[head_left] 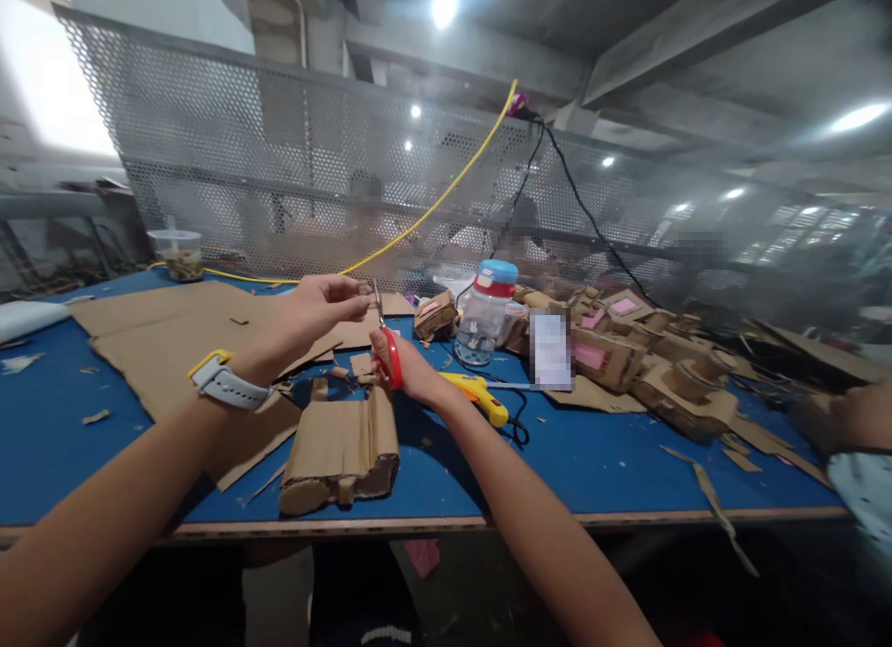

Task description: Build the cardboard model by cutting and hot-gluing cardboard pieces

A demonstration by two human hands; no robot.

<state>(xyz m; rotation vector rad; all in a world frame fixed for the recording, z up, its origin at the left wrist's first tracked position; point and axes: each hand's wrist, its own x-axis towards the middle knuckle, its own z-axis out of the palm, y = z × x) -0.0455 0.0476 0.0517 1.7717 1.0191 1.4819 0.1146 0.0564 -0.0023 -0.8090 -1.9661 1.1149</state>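
My right hand (410, 366) is closed round the red handles of a pair of scissors (387, 338), blades pointing up. My left hand (321, 305), with a white and yellow watch (221, 380) on the wrist, pinches a small piece of cardboard (364, 290) right at the blade tips. Both hands are raised above the blue table (56, 433). Just below them lies a curved cardboard model (341, 452) near the table's front edge.
Flat cardboard sheets (174, 331) cover the left of the table. A yellow glue gun (480, 396) lies right of my hand, a clear bottle with a red and blue lid (486, 314) behind it. Several cardboard models (655, 368) crowd the right. Another person's arm (854, 419) is at the right edge.
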